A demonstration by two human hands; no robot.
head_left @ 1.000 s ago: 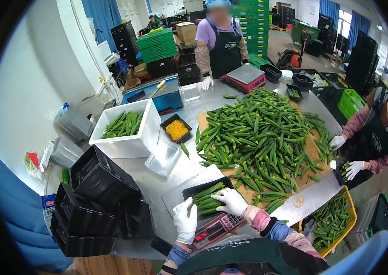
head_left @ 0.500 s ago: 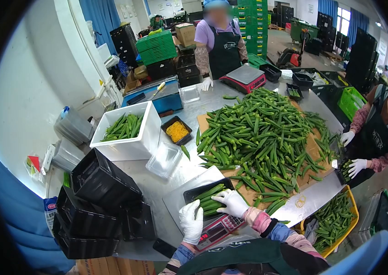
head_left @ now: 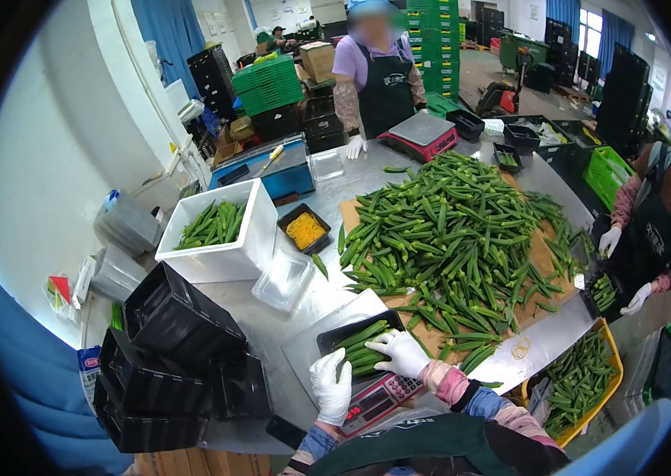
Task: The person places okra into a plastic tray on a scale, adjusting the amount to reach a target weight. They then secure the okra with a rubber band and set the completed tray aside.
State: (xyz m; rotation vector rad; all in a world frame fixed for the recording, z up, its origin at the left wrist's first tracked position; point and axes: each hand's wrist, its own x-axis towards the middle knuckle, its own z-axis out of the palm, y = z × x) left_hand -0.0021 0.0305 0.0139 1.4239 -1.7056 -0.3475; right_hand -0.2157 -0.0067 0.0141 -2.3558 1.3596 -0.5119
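Note:
A black tray (head_left: pixel 326 339) with okra pods (head_left: pixel 361 349) lies on a scale (head_left: pixel 373 401) with a red-lit display. My left hand (head_left: pixel 331 387), white-gloved, is at the tray's left end with its fingers curved at the pod ends; whether it grips any is unclear. From the right, my right hand (head_left: pixel 400 352), also gloved, rests its fingertips on the pods in the tray, thumb apart from the fingers. A large okra pile (head_left: pixel 454 230) spreads over cardboard beyond the tray.
Black trays (head_left: pixel 177 317) are stacked at left. Behind them stand a white foam box (head_left: pixel 256 238) with okra and a tray of yellow bands (head_left: pixel 305 230). Co-workers stand across the table (head_left: pixel 383 79) and at right (head_left: pixel 657 206). A yellow crate (head_left: pixel 611 373) holds okra.
The co-worker at the right has leaned forward, and that person's lower hand has moved away from the small tray. My hands have hardly moved.

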